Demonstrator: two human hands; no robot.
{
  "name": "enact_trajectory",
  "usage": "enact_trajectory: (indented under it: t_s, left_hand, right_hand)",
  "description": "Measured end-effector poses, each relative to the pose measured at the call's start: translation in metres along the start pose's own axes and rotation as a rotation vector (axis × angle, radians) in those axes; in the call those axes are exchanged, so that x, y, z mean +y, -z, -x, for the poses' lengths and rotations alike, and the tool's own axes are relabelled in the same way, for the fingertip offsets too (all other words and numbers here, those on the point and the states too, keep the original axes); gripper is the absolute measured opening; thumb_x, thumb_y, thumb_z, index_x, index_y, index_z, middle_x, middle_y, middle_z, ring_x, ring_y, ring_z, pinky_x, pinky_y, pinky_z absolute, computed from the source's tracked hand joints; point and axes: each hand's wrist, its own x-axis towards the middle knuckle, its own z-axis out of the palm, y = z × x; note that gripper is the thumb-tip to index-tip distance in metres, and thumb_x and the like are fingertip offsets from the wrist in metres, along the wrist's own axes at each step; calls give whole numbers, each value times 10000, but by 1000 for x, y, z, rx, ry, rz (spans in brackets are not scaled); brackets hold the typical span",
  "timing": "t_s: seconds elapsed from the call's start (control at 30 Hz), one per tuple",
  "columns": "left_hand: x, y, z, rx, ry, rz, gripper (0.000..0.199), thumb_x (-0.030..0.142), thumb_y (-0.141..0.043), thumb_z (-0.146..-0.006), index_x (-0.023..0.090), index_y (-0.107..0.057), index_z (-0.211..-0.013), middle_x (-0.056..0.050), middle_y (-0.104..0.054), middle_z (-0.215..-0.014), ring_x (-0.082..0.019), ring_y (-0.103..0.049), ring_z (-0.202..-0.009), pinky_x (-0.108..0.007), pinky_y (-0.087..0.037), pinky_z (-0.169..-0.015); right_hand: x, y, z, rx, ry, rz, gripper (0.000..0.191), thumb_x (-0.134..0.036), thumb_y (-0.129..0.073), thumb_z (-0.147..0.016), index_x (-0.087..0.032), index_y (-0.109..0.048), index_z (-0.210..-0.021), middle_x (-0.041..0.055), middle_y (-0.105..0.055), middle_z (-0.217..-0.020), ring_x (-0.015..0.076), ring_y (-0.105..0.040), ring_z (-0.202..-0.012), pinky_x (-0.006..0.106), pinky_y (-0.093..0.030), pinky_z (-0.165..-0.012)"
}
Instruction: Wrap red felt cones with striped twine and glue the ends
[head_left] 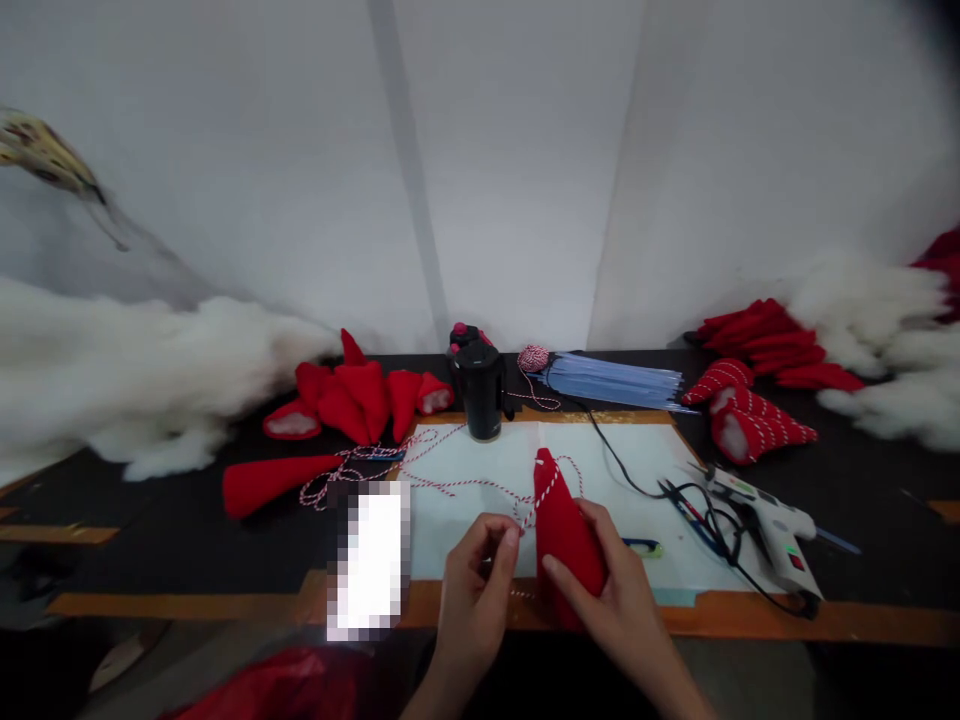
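Note:
A stuffed-looking red felt cone (559, 525) stands tip up in front of me, over the table's front edge. My right hand (611, 580) is closed round its right side, thumb across the front. Red-and-white twine (550, 483) crosses the cone near its tip and loops behind it. My left hand (480, 580), just left of the cone, pinches the twine between thumb and fingertips. The twine runs on leftward over the white paper (465, 530) to a tangle by another red cone (277, 482). The lower end of the held cone is partly hidden.
White stuffing (150, 365) and red cones (352, 395) lie left. A black tumbler (482, 390), twine ball (533, 358) and glue sticks (615, 380) stand behind. Right are a glue gun (772, 525), scissors (694, 515), a pen (643, 547) and twine-wrapped cones (757, 425).

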Motion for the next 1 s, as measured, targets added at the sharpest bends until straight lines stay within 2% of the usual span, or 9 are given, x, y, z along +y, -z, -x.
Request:
enact_trajectory:
  t_s: [0.2, 0.4, 0.53, 0.73, 0.9, 1.0]
  left_hand:
    - [-6, -1, 2, -42, -38, 2, 281, 432, -555, -921, 175, -588, -812, 19, -507, -681, -113, -449, -631, -202, -377, -590]
    - [-5, 6, 1, 26, -77, 12, 232, 389, -568, -924, 182, -618, -832, 20, -518, -680, -108, -446, -635, -195, -357, -583]
    - [-3, 5, 1, 75, -63, 39, 223, 374, -585, -912, 179, -617, -811, 16, -533, -693, -111, -464, -652, -193, -370, -593]
    - [-4, 2, 1, 42, -68, 2, 251, 387, -562, -923, 174, -610, -798, 9, -553, -687, -117, -482, -640, -193, -401, -593]
    - [-7, 0, 1, 44, -64, 4, 275, 415, -564, -916, 174, -601, -788, 0, -567, -703, -125, -500, -655, -200, -412, -604]
    - [-10, -5, 2, -8, -31, 42, 283, 430, -549, -927, 175, -594, -810, -6, -567, -719, -133, -502, -677, -211, -417, -626]
  right_hand:
    - [2, -3, 4, 4, -82, -235, 561, -451, -652, -850, -206, -468, -1319, 98, -582, -1292, 243, -604, -1115, 319, -508, -947]
    - [1, 0, 4, 96, -90, -217, 567, -421, -720, -784, -197, -544, -1274, 112, -612, -1258, 280, -608, -1095, 326, -533, -883]
    - [0, 0, 5, 32, -107, -315, 542, -439, -706, -804, -218, -537, -1270, 82, -619, -1234, 245, -624, -1054, 301, -517, -902]
    - [2, -2, 7, -6, -110, -392, 541, -434, -709, -821, -246, -508, -1287, 51, -603, -1262, 217, -584, -1141, 256, -479, -976]
    - [1, -3, 10, 28, -140, -471, 548, -428, -746, -792, -268, -532, -1270, 45, -575, -1326, 230, -543, -1226, 263, -460, -1020]
    - [-5, -4, 12, -30, -214, -634, 604, -453, -733, -801, -289, -477, -1323, 60, -581, -1323, 246, -577, -1190, 301, -499, -968]
